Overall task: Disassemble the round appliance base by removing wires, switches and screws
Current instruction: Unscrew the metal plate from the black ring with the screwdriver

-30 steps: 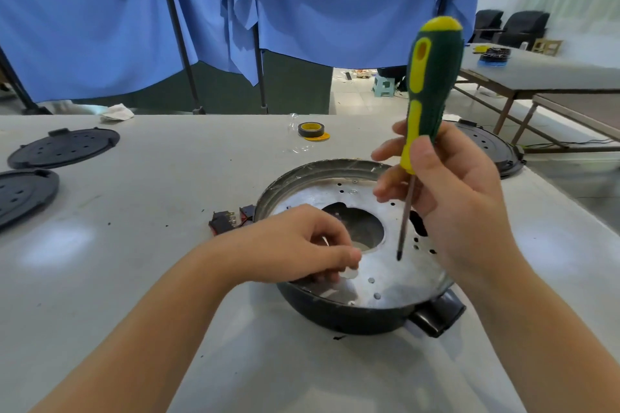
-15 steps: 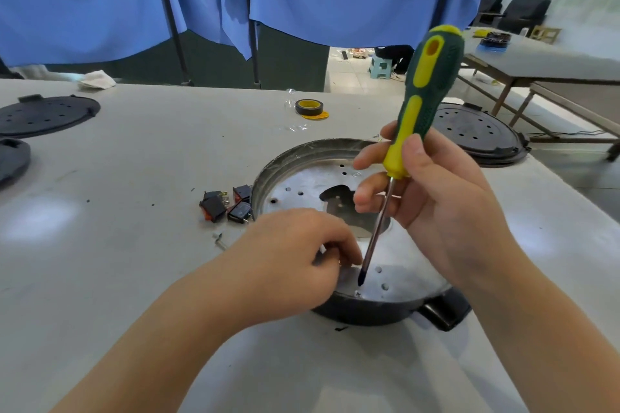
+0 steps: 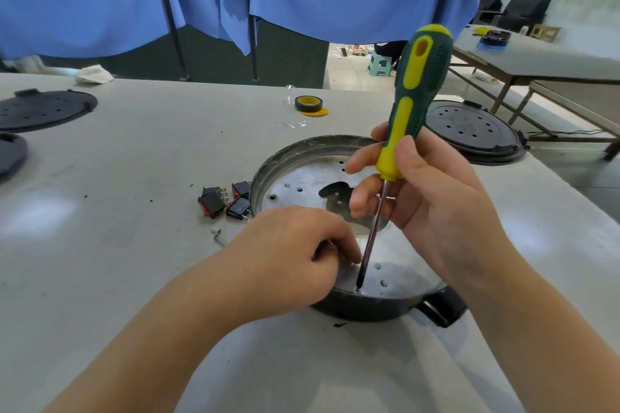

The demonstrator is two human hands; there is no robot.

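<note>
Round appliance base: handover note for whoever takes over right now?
Right hand grips the green-yellow screwdriver, tip down at the near rim of the metal plate inside the round appliance base.
Left hand rests on the near-left rim, fingers curled beside the tip; what they hold is hidden.
Done: three rocker switches and a loose screw lie on the table left of the base.
Left: the screw under the tip, then any others.
</note>
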